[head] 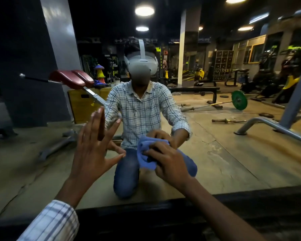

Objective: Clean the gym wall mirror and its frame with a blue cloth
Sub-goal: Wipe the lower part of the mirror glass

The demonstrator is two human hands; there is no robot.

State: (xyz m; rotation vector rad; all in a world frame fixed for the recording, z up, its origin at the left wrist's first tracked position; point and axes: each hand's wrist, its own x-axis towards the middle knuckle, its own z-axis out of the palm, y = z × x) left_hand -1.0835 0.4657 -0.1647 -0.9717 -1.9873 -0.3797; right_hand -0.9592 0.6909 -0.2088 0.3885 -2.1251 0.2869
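Head view: left hand (92, 150), fingers spread, seemingly braces on the mirror (215, 153) while right hand (169, 163), fingers curled, presses the bunched cloth (145, 153) against it.

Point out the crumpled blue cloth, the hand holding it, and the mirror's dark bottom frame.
crumpled blue cloth (143, 153): head view, bunched left part beside the fingers.
right hand (169, 162): head view, back of the hand.
dark bottom frame (259, 197): head view, right stretch below the glass.
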